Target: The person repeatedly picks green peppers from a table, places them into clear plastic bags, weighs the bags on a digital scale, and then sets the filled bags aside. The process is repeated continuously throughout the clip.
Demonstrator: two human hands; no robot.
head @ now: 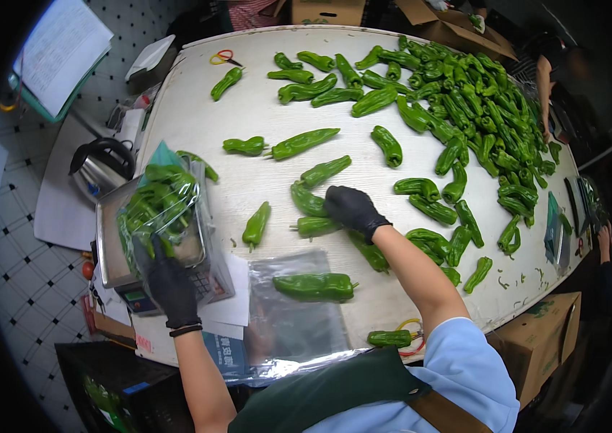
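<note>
My left hand, in a black glove, holds the near side of a clear plastic bag of green peppers. The bag rests on the metal pan of a digital scale. My right hand, also black-gloved, is curled around the end of a curved green pepper on the white table; its fingertips are hidden. Another pepper lies against the underside of that hand. Nearer to me, a large green pepper lies on a flat clear plastic bag.
A big heap of green peppers covers the far right. Scissors lie at the far left and near edge. An electric kettle stands left of the scale. Other people's arms show at right. A cardboard box stands below.
</note>
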